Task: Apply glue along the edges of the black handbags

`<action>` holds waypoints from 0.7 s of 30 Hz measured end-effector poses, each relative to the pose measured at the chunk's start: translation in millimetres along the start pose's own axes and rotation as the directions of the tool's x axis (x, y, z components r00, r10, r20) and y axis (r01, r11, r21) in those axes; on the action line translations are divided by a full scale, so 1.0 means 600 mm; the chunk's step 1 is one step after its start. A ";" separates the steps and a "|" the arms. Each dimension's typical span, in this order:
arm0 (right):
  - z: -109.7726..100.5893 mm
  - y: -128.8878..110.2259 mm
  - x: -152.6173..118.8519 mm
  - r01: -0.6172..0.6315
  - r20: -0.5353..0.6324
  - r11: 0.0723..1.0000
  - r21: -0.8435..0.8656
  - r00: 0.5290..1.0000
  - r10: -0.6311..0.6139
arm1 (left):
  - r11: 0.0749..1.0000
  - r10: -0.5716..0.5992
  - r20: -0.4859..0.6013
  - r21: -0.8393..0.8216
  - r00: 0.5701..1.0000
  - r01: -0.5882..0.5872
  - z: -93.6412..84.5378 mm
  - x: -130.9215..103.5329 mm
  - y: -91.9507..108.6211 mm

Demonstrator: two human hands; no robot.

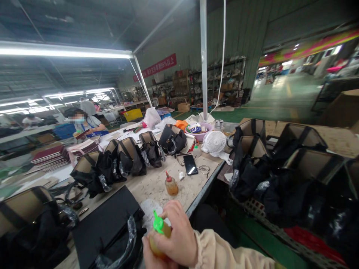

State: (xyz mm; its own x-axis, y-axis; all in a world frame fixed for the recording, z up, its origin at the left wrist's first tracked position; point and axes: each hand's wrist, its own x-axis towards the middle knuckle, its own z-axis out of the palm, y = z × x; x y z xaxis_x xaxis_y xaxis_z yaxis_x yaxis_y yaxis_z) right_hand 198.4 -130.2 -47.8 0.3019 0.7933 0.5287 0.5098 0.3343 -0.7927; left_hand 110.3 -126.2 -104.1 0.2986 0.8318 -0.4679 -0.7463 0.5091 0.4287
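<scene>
A squeeze bottle of yellowish liquid (154, 243) with a green nozzle cap is between my two hands at the table's near edge. My right hand (181, 237), in a cream sleeve, closes its thumb and fingers around the bottle's top just under the cap. Lower down, my left hand (153, 261) grips the bottle's body; most of that hand is cut off by the frame. A black handbag (106, 224) with plastic-wrapped handles lies close by on the left. Beyond my hands stands a second squeeze bottle (171, 185), red-tipped with amber liquid.
Several black bags (130, 157) line the table's far left, and more black bags (252, 164) crowd the right side. A phone (190, 164), scissors (203, 169), a white fan (214, 142) and a purple basin (200, 135) sit farther back. A masked person (91, 125) works across.
</scene>
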 end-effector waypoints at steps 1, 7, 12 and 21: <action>-0.005 0.000 0.003 -0.012 0.060 1.000 -0.012 0.998 0.013 | 0.996 0.066 -0.010 -0.066 0.998 -0.066 0.011 -0.003 0.000; -0.072 0.022 0.054 0.047 0.540 0.986 0.160 0.832 -0.128 | 0.984 -0.177 0.064 0.028 0.982 0.176 0.050 -0.011 0.030; -0.082 0.034 0.093 0.169 0.608 0.938 0.301 0.724 -0.326 | 0.903 -0.421 0.091 0.141 0.903 0.407 0.045 -0.013 0.055; -0.048 0.032 0.074 0.181 0.347 0.938 0.296 0.895 -0.282 | 0.953 -0.270 -0.025 0.135 0.962 0.271 0.056 -0.014 0.037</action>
State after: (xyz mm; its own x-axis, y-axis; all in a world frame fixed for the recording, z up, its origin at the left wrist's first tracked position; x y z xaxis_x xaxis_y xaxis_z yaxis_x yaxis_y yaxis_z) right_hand 244.9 -102.9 -30.9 -0.1531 0.7917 0.5914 0.2941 0.6079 -0.7376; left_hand 111.0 -114.4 -64.7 0.4744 0.6575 -0.5854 -0.5501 0.7406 0.3860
